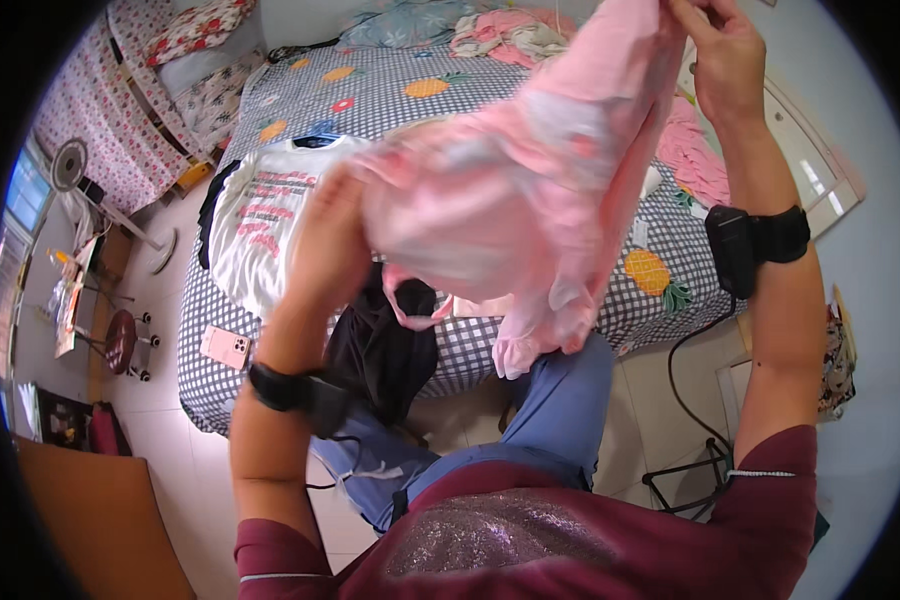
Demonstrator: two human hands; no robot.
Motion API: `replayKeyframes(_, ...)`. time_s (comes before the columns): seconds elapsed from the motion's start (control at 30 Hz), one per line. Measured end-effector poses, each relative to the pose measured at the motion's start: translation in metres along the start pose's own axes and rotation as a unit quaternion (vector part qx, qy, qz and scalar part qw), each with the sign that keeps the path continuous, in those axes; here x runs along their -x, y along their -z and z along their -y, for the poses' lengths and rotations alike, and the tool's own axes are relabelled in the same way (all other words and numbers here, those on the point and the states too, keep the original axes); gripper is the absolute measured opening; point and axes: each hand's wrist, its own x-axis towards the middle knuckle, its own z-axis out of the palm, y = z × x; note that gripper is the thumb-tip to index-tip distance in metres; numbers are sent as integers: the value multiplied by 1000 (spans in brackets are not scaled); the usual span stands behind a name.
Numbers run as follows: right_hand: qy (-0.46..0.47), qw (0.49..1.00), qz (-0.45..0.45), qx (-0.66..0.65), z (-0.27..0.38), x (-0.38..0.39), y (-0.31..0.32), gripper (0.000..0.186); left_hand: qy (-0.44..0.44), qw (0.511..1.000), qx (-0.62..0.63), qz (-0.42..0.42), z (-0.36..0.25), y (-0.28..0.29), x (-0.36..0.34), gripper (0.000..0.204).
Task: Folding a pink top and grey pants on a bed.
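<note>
The left hand [335,235] has its fingers buried inside the pink garment [515,185], so their grip cannot be told; the garment is motion-blurred across its middle; the right hand [725,55] has its fingertips cut off by the top edge; the garment hides part of the bed [400,100] and the white printed shirt [265,225].
</note>
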Motion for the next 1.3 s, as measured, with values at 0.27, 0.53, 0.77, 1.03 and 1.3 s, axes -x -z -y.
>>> replayKeyframes(0.27, -102, 991, 43, -77, -9, 30, -4, 22, -202, 969, -20, -144, -115, 81, 12, 28)
replayKeyframes(0.53, -151, 966, 143, -154, 6, 43, -42, 20, -187, 958, -98, -192, -155, 99, 41, 37)
replayKeyframes(0.77, -155, 969, 137, -133, -22, 57, -103, 20, -82, 949, -138, -270, -72, 156, 23, 25)
replayKeyframes(1.03, -152, 963, 188, -118, 6, 101, -156, 13, 3, 765, -583, -274, 83, 133, 98, 42)
replayKeyframes(1.3, -171, 913, 321, -182, 30, 151, -206, 20, 138, 988, -53, -50, 106, 44, 86, 59)
